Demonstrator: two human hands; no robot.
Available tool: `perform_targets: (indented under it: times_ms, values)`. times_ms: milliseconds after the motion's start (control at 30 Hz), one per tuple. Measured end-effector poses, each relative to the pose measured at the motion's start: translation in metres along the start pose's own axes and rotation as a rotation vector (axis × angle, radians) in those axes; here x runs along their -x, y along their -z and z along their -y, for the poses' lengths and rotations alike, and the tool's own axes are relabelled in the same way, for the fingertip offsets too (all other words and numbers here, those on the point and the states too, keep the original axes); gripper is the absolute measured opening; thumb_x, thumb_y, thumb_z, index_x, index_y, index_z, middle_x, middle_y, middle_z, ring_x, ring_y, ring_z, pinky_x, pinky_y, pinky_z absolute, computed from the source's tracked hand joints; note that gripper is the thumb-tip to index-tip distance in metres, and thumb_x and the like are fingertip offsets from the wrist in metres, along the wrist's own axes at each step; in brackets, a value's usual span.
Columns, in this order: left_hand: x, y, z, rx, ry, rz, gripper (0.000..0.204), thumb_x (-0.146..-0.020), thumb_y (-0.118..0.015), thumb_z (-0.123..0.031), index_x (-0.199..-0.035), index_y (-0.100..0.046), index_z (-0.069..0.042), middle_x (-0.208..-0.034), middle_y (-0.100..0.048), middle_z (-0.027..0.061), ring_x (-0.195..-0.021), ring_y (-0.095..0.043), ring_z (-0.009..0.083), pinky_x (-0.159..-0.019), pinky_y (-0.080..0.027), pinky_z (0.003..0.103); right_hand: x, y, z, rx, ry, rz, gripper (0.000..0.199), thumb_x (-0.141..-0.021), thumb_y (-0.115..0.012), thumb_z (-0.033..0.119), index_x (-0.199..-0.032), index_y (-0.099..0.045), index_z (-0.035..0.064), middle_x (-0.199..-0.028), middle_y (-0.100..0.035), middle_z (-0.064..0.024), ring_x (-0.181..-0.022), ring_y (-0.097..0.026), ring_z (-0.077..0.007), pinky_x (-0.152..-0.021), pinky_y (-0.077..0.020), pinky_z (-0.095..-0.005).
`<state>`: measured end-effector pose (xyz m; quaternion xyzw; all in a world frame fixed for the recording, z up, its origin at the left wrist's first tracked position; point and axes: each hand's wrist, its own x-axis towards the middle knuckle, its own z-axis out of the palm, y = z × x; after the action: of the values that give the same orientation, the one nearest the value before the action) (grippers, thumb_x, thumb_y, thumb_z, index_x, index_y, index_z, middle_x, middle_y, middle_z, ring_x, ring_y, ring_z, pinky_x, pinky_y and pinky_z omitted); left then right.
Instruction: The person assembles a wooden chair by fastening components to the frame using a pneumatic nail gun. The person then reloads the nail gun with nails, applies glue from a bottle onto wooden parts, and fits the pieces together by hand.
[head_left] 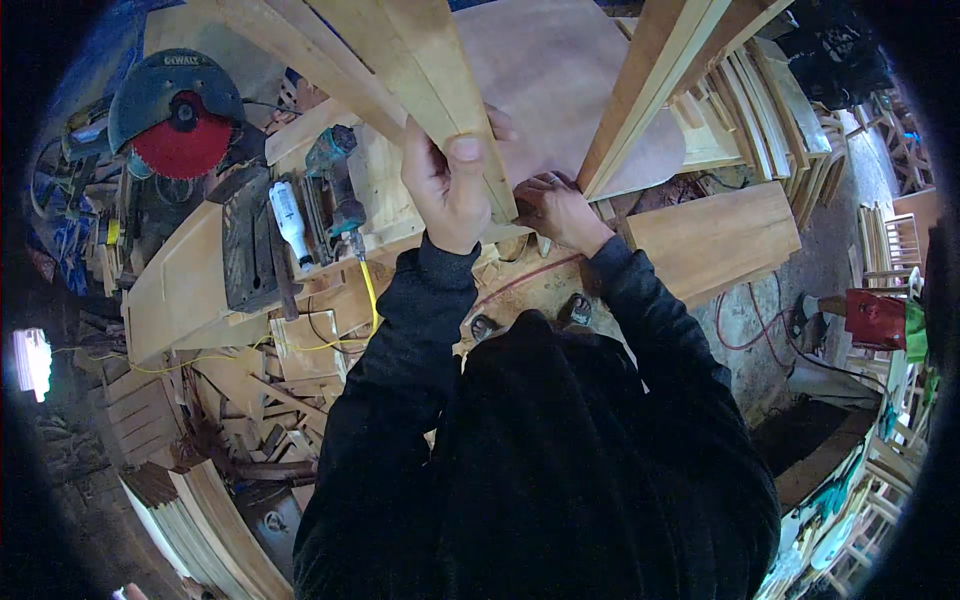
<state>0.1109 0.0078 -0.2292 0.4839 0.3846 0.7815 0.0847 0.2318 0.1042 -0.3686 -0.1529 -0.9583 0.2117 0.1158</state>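
My left hand point(452, 190) wraps around a pale wooden post point(425, 75), thumb pressed on its near face and fingers behind it. The post rises toward me from the workbench. By its lower end is my right hand point(562, 212), with the fingers curled in and the fingertips partly hidden; what they pinch, if anything, does not show. Just right of that hand stands a second wooden post point(640, 95). Behind both posts lies a rounded plywood sheet point(540, 70). A teal power tool point(335, 170) and a white bottle point(288, 215) lie on the bench to the left.
A saw with a red blade point(180, 140) stands at the far left. A yellow hose point(372, 290) hangs off the bench near my left arm. Stacked boards point(715, 235) lie on the right, and wood scraps point(270, 400) cover the lower left. A person's foot point(800, 315) shows at right.
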Motion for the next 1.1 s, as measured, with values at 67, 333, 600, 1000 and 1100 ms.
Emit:
perform_targets:
  times_ms: [67, 333, 600, 1000, 1100]
  values:
    - [0.0, 0.003, 0.0, -0.004, 0.006, 0.002, 0.038, -0.09, -0.054, -0.034, -0.105, -0.045, 0.001, -0.084, -0.059, 0.0124, -0.073, -0.057, 0.0169, -0.069, -0.046, 0.03, 0.005, 0.01, 0.005, 0.147, 0.079, -0.04, 0.04, -0.075, -0.063, 0.023, -0.11, -0.058, 0.0051, -0.111, -0.059, -0.0103, -0.11, -0.051, -0.0282, -0.099, -0.0361, -0.0415]
    - [-0.001, 0.022, -0.015, 0.014, 0.18, 0.18, 0.028, -0.085, -0.062, -0.01, -0.106, -0.048, 0.003, -0.096, -0.062, 0.0102, -0.085, -0.06, 0.0139, -0.077, -0.048, 0.027, 0.006, 0.054, 0.005, 0.443, 0.011, 0.18, 0.029, -0.077, -0.05, 0.006, -0.104, -0.054, -0.0044, -0.104, -0.059, -0.0152, -0.094, -0.06, -0.0302, -0.079, -0.0501, -0.0351]
    - [-0.011, 0.043, -0.036, -0.242, 0.366, 0.316, 0.044, -0.077, -0.073, -0.009, -0.114, -0.053, 0.004, -0.094, -0.064, 0.0082, -0.089, -0.06, 0.0117, -0.08, -0.05, 0.028, -0.011, 0.078, 0.018, 0.317, 0.208, 0.056, 0.017, -0.076, -0.048, 0.003, -0.091, -0.056, -0.0006, -0.09, -0.059, -0.0167, -0.086, -0.061, -0.0318, -0.074, -0.0503, -0.0385]
    - [-0.014, 0.054, -0.027, -0.183, 0.248, 0.243, 0.043, -0.079, -0.071, -0.012, -0.116, -0.055, 0.002, -0.09, -0.063, 0.0032, -0.073, -0.055, 0.0054, -0.062, -0.045, 0.022, -0.044, 0.045, -0.006, 0.648, 0.122, 0.474, 0.016, -0.071, -0.055, 0.009, -0.085, -0.062, 0.0058, -0.082, -0.064, -0.0148, -0.079, -0.063, -0.0331, -0.071, -0.0502, -0.0444]
    - [-0.016, 0.052, -0.044, -0.217, 0.392, 0.252, 0.048, -0.078, -0.071, -0.01, -0.121, -0.053, 0.001, -0.097, -0.063, 0.0036, -0.078, -0.054, 0.0037, -0.065, -0.043, 0.018, -0.031, 0.05, -0.001, 0.617, 0.251, 0.384, 0.014, -0.072, -0.057, 0.01, -0.085, -0.063, 0.0081, -0.079, -0.065, -0.0109, -0.082, -0.063, -0.0303, -0.07, -0.0476, -0.0412]
